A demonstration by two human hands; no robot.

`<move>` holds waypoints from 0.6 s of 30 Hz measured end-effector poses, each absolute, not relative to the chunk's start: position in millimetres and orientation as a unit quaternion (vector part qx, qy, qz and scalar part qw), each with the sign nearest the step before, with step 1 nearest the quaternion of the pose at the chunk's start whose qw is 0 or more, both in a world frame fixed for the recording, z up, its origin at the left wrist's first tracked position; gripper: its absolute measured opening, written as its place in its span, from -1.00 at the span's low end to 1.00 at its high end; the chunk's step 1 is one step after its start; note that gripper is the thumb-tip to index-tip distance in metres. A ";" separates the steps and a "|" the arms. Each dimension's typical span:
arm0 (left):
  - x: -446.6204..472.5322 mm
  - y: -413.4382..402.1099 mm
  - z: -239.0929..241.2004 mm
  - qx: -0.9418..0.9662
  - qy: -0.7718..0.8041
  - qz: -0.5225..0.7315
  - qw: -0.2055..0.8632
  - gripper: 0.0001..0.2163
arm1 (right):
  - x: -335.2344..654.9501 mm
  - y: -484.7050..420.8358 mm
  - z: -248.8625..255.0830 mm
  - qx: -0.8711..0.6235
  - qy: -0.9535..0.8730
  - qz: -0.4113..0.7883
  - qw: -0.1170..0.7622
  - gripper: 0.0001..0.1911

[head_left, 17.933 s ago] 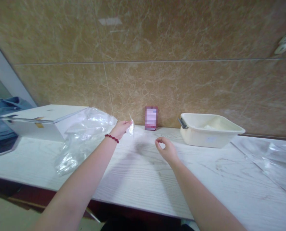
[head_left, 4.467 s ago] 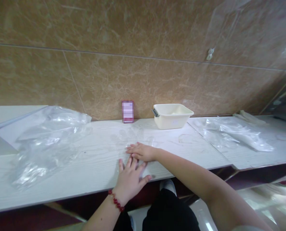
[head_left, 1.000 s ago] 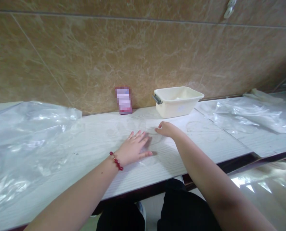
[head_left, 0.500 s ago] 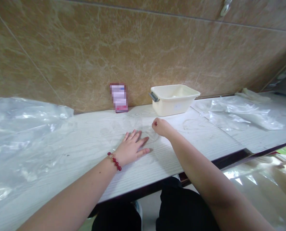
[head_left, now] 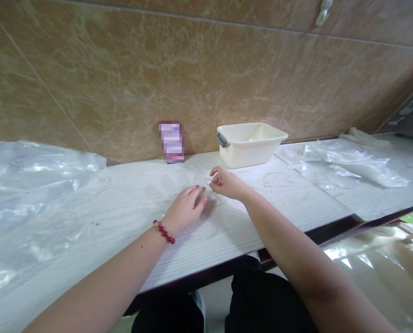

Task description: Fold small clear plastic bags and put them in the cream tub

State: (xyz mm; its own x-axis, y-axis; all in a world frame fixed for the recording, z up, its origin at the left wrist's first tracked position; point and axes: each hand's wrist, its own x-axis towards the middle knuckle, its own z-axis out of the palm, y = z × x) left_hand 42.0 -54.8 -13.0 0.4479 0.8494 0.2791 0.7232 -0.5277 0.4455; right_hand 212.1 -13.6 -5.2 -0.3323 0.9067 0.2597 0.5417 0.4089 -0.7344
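My left hand (head_left: pixel 184 209), a red bead bracelet (head_left: pixel 165 233) at its wrist, rests low over the white wood-grain tabletop (head_left: pixel 130 240). Its fingers are bent a little, with the thumb apart, and nothing shows in its grip. Just right of it is my right hand (head_left: pixel 225 183), fingers curved and the thumb apart from the index finger. A tiny pale spot shows at its fingertips, too small to make out. Faint clear film (head_left: pixel 168 182) seems to lie on the tabletop near both hands; its edges are hard to see.
A cream plastic bin (head_left: pixel 246 155) with a grey handle clip stands by the marbled wall. A pixelated card-like item (head_left: pixel 172 142) leans there too. Clear plastic sheeting (head_left: pixel 36 185) covers the left side; more clear plastic bags (head_left: pixel 352 162) lie at right.
My left hand has drawn its spread fingers together and bent them. My right hand has loosened from a closed pinch and moved slightly left, towards the left hand.
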 end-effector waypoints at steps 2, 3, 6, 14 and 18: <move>42.0 -50.7 -12.6 0.770 0.503 0.318 0.232 -0.62 | 210.1 -16.5 -4.8 -0.445 -0.794 0.252 0.330 -0.74; 41.6 -48.6 -13.0 0.731 0.513 0.343 0.293 -0.62 | 209.1 -17.8 -4.4 -0.438 -0.801 0.250 0.323 -0.74; 40.3 -43.4 -15.4 0.628 0.505 0.379 0.455 -0.62 | 206.2 -21.2 -3.2 -0.430 -0.814 0.260 0.290 -0.74; 42.5 -43.1 -13.3 0.517 0.476 0.401 0.588 -0.82 | 205.2 -24.4 3.0 -0.403 -0.811 0.325 0.273 -0.74; 40.1 -42.1 -13.8 0.528 0.504 0.392 0.560 -0.87 | 214.0 -21.9 9.1 -0.443 -0.811 0.279 0.260 -0.77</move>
State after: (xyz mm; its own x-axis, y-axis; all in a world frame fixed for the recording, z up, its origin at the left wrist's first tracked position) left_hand 40.1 -42.1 -13.8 0.1850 0.9712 -0.1504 0.0937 0.1349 0.9864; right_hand 214.0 -21.9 9.1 -0.4721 0.8640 0.1750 0.5740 0.4519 -0.6829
